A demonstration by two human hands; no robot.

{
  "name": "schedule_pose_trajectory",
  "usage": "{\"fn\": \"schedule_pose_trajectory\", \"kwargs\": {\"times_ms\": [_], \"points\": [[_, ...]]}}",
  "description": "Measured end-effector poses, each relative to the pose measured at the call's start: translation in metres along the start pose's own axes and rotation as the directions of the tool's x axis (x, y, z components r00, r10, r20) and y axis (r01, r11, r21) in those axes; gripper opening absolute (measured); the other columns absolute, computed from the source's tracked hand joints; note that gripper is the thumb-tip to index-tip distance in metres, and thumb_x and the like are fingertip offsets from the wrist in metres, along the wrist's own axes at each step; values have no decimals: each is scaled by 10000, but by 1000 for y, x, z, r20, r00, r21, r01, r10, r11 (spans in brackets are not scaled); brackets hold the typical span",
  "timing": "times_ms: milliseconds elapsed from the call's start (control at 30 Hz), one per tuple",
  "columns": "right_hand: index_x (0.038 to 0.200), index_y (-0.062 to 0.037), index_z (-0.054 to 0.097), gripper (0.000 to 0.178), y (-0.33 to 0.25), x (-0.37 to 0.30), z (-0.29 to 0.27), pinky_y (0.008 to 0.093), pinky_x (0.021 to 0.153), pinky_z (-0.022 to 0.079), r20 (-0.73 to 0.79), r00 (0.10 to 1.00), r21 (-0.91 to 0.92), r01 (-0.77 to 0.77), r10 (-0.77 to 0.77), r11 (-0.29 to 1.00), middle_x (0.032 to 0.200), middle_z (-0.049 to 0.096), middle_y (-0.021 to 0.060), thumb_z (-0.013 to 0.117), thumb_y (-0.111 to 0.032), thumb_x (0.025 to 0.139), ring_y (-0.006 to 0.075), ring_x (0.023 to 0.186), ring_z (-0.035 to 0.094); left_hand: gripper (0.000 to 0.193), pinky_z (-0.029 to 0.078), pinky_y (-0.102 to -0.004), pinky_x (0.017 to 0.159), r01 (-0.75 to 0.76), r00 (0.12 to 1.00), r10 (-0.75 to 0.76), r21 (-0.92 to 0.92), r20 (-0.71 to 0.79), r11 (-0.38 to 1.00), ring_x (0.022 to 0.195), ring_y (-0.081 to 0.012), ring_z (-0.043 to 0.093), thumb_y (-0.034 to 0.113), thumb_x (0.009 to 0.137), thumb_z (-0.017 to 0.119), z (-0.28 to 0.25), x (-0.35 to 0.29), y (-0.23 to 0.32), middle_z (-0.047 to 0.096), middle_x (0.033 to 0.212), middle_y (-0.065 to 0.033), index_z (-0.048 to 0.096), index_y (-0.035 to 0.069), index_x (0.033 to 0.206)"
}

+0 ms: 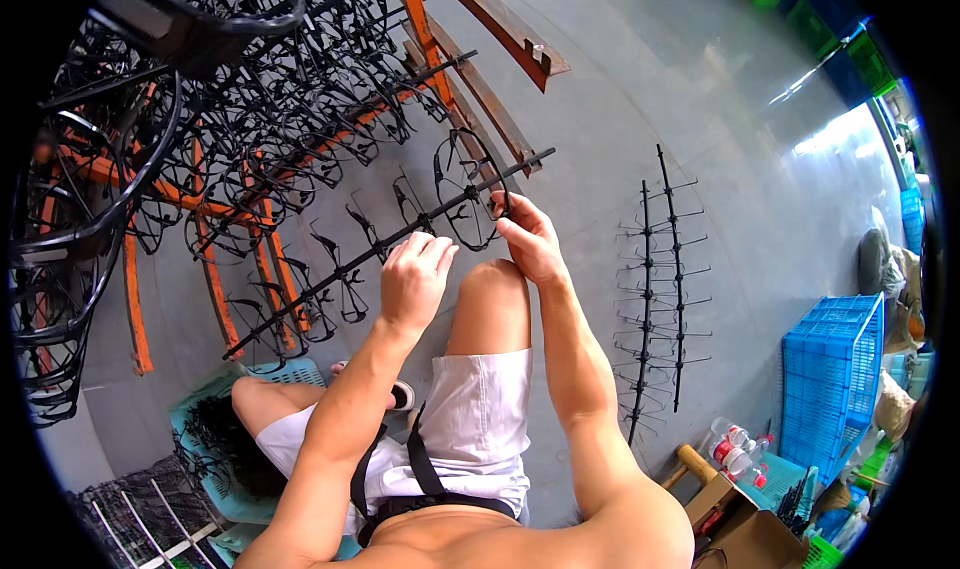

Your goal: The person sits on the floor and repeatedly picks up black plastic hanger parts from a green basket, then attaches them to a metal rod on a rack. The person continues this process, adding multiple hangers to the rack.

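In front of me a long black rod (345,267) with hooks runs slantwise, several thin black glasses frames hanging along it. Near its upper right end, my right hand (530,237) pinches the edge of a curved black frame (440,169) between thumb and fingers. My left hand (412,277) is just below the rod, its fingers drawn together. What those fingers hold, if anything, is hidden. Between the two hands the rod passes above my bent knee.
An orange rack (213,294) crowded with black frames stands at left. Two bare hooked rods (645,299) lie on the grey floor at right. A teal basket (190,419) holds black pieces beside my leg. Blue crates (830,379), bottles (735,457) and a cardboard box (750,534) are at lower right.
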State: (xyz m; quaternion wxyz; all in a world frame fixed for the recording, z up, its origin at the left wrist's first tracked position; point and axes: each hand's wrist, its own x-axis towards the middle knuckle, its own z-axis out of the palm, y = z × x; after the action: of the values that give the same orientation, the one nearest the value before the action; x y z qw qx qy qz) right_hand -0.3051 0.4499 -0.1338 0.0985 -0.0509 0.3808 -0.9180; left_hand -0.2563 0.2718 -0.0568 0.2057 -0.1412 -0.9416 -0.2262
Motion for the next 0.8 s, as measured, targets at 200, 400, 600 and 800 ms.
{"fn": "schedule_pose_trajectory", "kwargs": {"times_ms": [200,400,600,800], "points": [[1125,20,615,295,11,-8,7,218,789,452,-192,979,-48,55,-63,997,1019,636,31,664,-19,837,70,885,558,97,500,-363,686,23,999,-21,-32,46,999,730,-268,604,150,779,698,2,0,1,602,806,-63,658,76,828],[1183,21,579,347,-1,-16,19,224,821,453,-165,981,-231,57,-97,971,997,612,11,628,-9,840,81,910,558,84,502,-363,694,34,998,-30,-64,62,997,745,-271,607,142,786,681,8,-11,3,607,810,-67,665,75,835],[1239,22,531,377,-6,-15,24,248,875,439,-168,976,-406,61,-140,912,1055,591,30,593,-38,872,103,979,543,196,494,-381,770,27,991,-17,-82,131,996,866,-289,600,137,791,668,1,-18,-3,620,914,-100,646,42,960],[1198,24,566,336,-14,3,24,275,833,455,-62,958,-873,85,-281,481,1046,630,79,543,-157,916,148,941,574,312,500,-380,815,4,1000,-13,-321,-25,947,953,-312,596,163,819,663,-104,-84,-16,616,1044,-128,581,55,1101]]}}
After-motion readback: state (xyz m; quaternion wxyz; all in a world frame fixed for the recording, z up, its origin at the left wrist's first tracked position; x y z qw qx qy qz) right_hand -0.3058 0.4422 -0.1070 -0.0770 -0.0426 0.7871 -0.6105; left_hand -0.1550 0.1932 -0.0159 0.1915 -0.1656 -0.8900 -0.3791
